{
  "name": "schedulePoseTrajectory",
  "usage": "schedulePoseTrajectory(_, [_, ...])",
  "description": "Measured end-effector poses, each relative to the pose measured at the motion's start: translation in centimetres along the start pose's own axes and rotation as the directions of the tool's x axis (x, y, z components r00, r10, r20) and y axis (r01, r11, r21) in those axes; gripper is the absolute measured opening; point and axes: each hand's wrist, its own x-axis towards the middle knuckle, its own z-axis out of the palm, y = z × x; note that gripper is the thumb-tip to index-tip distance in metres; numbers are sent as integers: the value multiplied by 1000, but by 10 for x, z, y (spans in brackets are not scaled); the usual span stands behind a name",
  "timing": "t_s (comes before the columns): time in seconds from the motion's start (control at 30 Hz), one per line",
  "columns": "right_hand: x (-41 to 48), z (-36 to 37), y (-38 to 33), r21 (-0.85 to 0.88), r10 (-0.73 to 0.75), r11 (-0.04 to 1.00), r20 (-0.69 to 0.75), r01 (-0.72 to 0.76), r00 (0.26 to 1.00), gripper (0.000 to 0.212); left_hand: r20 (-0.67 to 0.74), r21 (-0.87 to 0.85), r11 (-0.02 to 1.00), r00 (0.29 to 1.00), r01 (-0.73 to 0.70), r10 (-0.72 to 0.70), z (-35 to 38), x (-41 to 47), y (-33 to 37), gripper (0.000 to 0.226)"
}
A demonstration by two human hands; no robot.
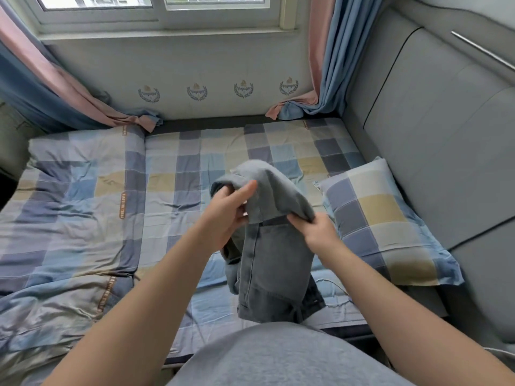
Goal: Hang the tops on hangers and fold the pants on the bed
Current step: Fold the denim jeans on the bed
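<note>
both hands are clenched on the faded grey denim pants (pixel 274 263), held doubled over in the air above the bed (pixel 178 168) with its blue, grey and yellow checked sheet: the left hand (pixel 228 215) grips the bunched upper fold and the right hand (pixel 320 232) pinches its edge just beside. to fold well, i'd lay them flat there, match leg to leg and smooth before doubling. no basket or box shows; the bed carries a checked pillow (pixel 384 218) and a checked quilt (pixel 69 207).
</note>
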Motion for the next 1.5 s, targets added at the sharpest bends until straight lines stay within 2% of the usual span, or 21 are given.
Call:
schedulePoseTrajectory(0.1, [3, -2, -29, 136, -44, 990, -35, 49, 998, 7, 44, 155, 986, 996, 68, -76, -2, -4, -30, 49])
schedulePoseTrajectory(0.17, [3, 0, -43, 208, -42, 977, -31, 47, 999, 9, 62, 291, 956, 996, 45, -65, 0, -9, -46, 55])
schedulePoseTrajectory(0.27, [-5, 9, -55, 279, -13, 960, -20, 18, 1000, 11, -22, 600, 799, 1000, 26, -15, 16, -16, -65, 117])
schedulePoseTrajectory(0.33, [-10, 15, -60, 359, 28, 933, -8, -23, 1000, 12, -150, 714, 698, 985, 48, 86, 32, -21, -74, 136])
schedulePoseTrajectory(0.37, [-12, 17, -62, 400, 43, 916, 0, -39, 999, 14, -164, 709, 705, 978, 26, 129, 37, -23, -77, 137])
schedulePoseTrajectory(0.43, [-16, 20, -66, 464, 49, 884, 33, -59, 998, 17, -170, 623, 782, 970, -31, 174, 41, -21, -80, 114])
schedulePoseTrajectory(0.53, [-19, 17, -71, 541, 28, 835, 136, -98, 990, 21, -231, 544, 837, 950, -52, 209, 30, -5, -75, 33])
schedulePoseTrajectory(0.57, [-20, 14, -71, 549, 18, 828, 177, -115, 984, 22, -248, 495, 867, 948, -55, 201, 26, 0, -72, 22])
schedulePoseTrajectory(0.63, [-20, 7, -65, 455, 10, 884, 216, -109, 976, 21, -269, 377, 924, 948, -57, 168, 20, 6, -67, 24])
schedulePoseTrajectory(0.73, [-29, -1, -43, 147, -19, 989, 196, -11, 980, 23, -298, 188, 982, 951, -21, 77, 12, 11, -63, 27])
schedulePoseTrajectory(0.77, [-35, -3, -32, 53, -53, 998, 207, 43, 977, 34, -322, 98, 995, 946, 1, 31, 9, 11, -61, 26])
schedulePoseTrajectory(0.83, [-50, -6, -8, -145, -116, 975, 301, 166, 946, 78, -387, -58, 997, 920, 45, -64, 5, 15, -53, 22])
schedulePoseTrajectory(0.9, [-65, -4, 15, -395, -157, 851, 437, 345, 886, 114, -434, -164, 983, 889, 80, -145, 2, 21, -43, 23])
schedulePoseTrajectory(0.97, [-74, 3, 34, -615, -207, 593, 508, 520, 836, 124, -437, -244, 957, 862, 159, -255, 3, 26, -30, 27])
schedulePoseTrajectory(1.03, [-75, 11, 37, -704, -319, 457, 441, 544, 839, 108, -394, -256, 937, 859, 239, -327, 7, 30, -19, 30])
schedulePoseTrajectory(1.1, [-66, 15, 28, -700, -464, 474, 318, 535, 827, 64, -335, -221, 931, 874, 290, -351, 11, 31, -11, 33])
schedulePoseTrajectory(1.17, [-52, 15, 15, -685, -501, 493, 281, 537, 818, 45, -257, -189, 924, 891, 333, -374, 11, 29, -7, 44])
schedulePoseTrajectory(1.23, [-38, 13, 3, -641, -424, 592, 267, 488, 865, 31, -172, -124, 921, 906, 369, -386, 4, 25, -10, 50])
schedulePoseTrajectory(1.33, [-14, 6, -8, -518, -255, 816, 77, 257, 964, 5, -162, 20, 944, 933, 330, -323, -8, 14, -28, 45])
schedulePoseTrajectory(1.4, [-4, 7, -11, -284, -29, 959, -40, 17, 999, 15, -208, 117, 933, 927, 340, -312, -11, 2, -43, 50])
schedulePoseTrajectory(1.5, [-2, 14, -6, 47, 220, 975, -60, -217, 974, 16, -145, 206, 899, 921, 385, -361, -11, -14, -66, 89])
